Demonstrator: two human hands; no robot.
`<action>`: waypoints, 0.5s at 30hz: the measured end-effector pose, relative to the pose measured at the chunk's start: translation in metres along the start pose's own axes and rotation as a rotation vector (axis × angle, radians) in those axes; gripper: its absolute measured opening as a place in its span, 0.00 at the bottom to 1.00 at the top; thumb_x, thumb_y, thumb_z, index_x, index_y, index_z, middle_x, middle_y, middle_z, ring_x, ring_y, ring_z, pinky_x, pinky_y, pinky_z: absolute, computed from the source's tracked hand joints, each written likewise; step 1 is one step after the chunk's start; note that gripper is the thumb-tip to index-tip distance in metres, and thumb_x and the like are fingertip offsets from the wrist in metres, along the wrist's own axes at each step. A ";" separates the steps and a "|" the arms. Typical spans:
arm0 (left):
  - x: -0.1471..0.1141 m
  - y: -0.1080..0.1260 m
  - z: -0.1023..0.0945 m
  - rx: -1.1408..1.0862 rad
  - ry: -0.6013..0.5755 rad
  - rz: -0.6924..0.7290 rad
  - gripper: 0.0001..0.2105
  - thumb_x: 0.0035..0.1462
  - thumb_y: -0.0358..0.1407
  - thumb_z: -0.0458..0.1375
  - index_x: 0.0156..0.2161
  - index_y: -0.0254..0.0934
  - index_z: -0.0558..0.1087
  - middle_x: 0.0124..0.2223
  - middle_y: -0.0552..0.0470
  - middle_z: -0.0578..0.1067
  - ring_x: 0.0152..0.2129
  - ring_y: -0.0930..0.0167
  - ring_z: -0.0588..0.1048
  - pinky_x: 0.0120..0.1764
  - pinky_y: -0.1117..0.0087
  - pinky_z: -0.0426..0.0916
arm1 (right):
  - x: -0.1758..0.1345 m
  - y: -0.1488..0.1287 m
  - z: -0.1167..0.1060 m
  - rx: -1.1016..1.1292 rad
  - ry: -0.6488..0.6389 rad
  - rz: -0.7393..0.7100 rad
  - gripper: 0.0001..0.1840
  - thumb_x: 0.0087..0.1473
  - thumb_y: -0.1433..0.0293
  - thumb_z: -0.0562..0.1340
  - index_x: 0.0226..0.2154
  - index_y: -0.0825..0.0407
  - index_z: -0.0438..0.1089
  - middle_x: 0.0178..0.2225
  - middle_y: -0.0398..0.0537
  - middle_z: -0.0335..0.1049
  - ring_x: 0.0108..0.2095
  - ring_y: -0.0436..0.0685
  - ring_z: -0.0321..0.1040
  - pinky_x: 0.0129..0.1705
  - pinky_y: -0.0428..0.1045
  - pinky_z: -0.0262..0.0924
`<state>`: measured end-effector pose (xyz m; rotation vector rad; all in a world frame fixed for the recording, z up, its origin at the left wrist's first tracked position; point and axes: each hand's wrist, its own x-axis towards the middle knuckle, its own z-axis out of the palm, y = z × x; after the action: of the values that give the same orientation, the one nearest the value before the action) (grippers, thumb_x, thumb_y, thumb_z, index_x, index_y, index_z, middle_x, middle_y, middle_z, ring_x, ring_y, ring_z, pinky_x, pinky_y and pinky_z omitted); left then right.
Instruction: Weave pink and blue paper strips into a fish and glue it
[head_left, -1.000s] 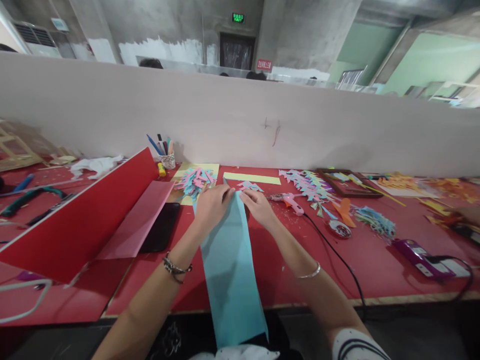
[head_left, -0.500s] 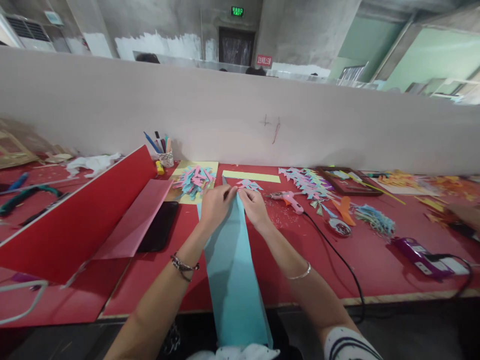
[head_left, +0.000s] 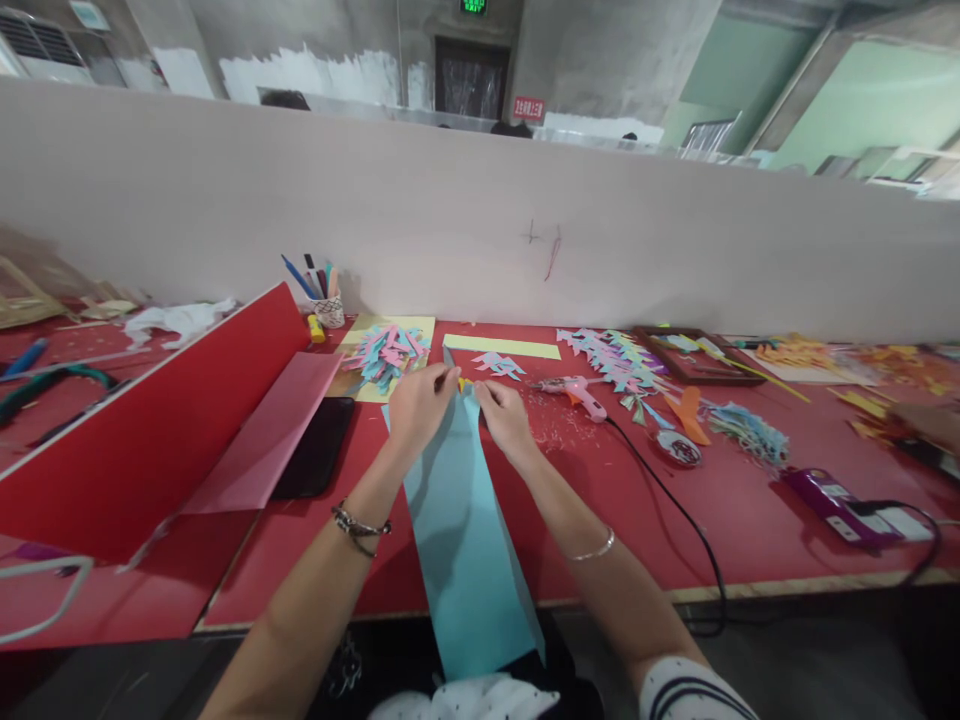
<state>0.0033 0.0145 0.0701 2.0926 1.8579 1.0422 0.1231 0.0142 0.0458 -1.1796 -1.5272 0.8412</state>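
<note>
A long sheet of light-blue paper [head_left: 465, 540] runs from my lap up onto the red table. At its far end my left hand [head_left: 424, 405] pinches one side of the edge. Close by on the right, my right hand [head_left: 504, 412] grips the other side between thumb and fingers. A small yellow piece [head_left: 463, 384] shows in the gap between the hands; its kind is unclear. Just past the left fingers a grey pointed blade [head_left: 448, 355] sticks out, the rest hidden. Beyond the hands lie small cut paper pieces [head_left: 498, 365] and a pale yellow strip [head_left: 502, 346].
On the right are a pink glue gun [head_left: 576, 394] with a black cord, fringed paper [head_left: 619, 360] and a purple device [head_left: 840, 508]. Leftward are a paper-scrap pile [head_left: 388, 352], a black phone-like slab [head_left: 315, 450], pink paper [head_left: 270, 440] and a standing red board [head_left: 165, 420].
My hands have moved slightly apart at the paper's far edge, exposing the yellow piece between them. The view has tilted down a little.
</note>
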 end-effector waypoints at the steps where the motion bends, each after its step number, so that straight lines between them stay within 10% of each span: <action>1: 0.000 -0.003 -0.001 0.011 -0.001 -0.008 0.15 0.56 0.37 0.47 0.19 0.38 0.62 0.20 0.53 0.67 0.20 0.72 0.64 0.23 0.73 0.49 | -0.003 -0.002 -0.002 -0.019 -0.019 -0.002 0.17 0.47 0.56 0.48 0.18 0.50 0.52 0.17 0.37 0.50 0.21 0.47 0.49 0.24 0.44 0.45; 8: 0.007 -0.039 -0.006 0.057 0.001 -0.117 0.12 0.54 0.33 0.46 0.22 0.37 0.64 0.22 0.51 0.70 0.22 0.69 0.68 0.23 0.73 0.51 | -0.049 -0.018 -0.020 -0.583 -0.280 0.002 0.21 0.42 0.59 0.62 0.38 0.51 0.58 0.34 0.47 0.66 0.33 0.55 0.62 0.33 0.48 0.52; 15: -0.017 -0.062 -0.005 0.045 -0.125 -0.201 0.11 0.55 0.36 0.47 0.24 0.37 0.66 0.24 0.52 0.72 0.23 0.69 0.71 0.23 0.74 0.56 | -0.064 -0.003 -0.047 -0.832 -0.509 0.032 0.04 0.52 0.74 0.55 0.32 0.53 0.65 0.32 0.47 0.69 0.34 0.53 0.65 0.34 0.46 0.51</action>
<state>-0.0496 0.0108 0.0339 1.8968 1.9967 0.8118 0.1694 -0.0498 0.0425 -1.6496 -2.4152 0.5406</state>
